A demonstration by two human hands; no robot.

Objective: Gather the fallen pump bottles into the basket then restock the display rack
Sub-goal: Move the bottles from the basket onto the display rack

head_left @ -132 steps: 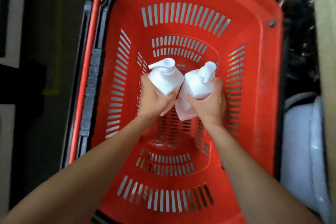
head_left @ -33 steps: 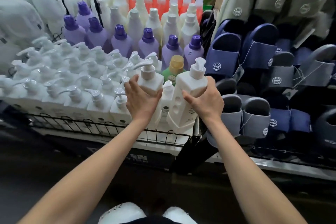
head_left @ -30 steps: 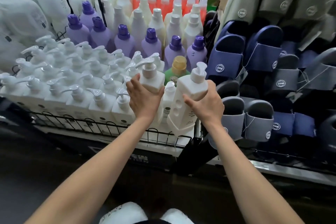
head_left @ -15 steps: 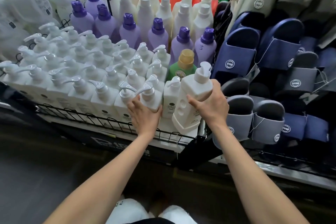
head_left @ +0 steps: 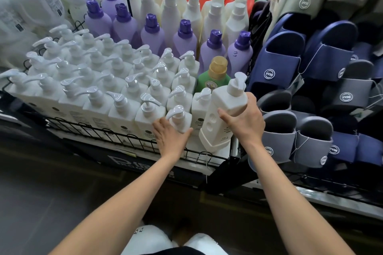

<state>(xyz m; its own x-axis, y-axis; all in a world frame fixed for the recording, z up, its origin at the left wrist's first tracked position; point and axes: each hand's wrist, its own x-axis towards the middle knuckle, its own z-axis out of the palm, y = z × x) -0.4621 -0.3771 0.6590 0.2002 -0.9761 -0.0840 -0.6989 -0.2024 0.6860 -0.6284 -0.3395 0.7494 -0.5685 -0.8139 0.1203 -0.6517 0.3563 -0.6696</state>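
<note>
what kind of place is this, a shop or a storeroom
Most likely a shop: rows of identical white pump bottles fill a wire display rack, with matching pairs of slippers displayed beside it.

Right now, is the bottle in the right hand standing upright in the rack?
No, the pump bottle gripped by the right hand leans clearly to the right.

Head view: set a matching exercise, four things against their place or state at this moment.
1 left hand
2 right hand
3 green bottle
4 navy slippers

A hang right of the rack
B holds a tilted pump bottle over the rack's front corner
C grips an upright pump bottle in the front row
D stands behind white pump bottles, tan cap

Pairs: 1-C, 2-B, 3-D, 4-A
</note>
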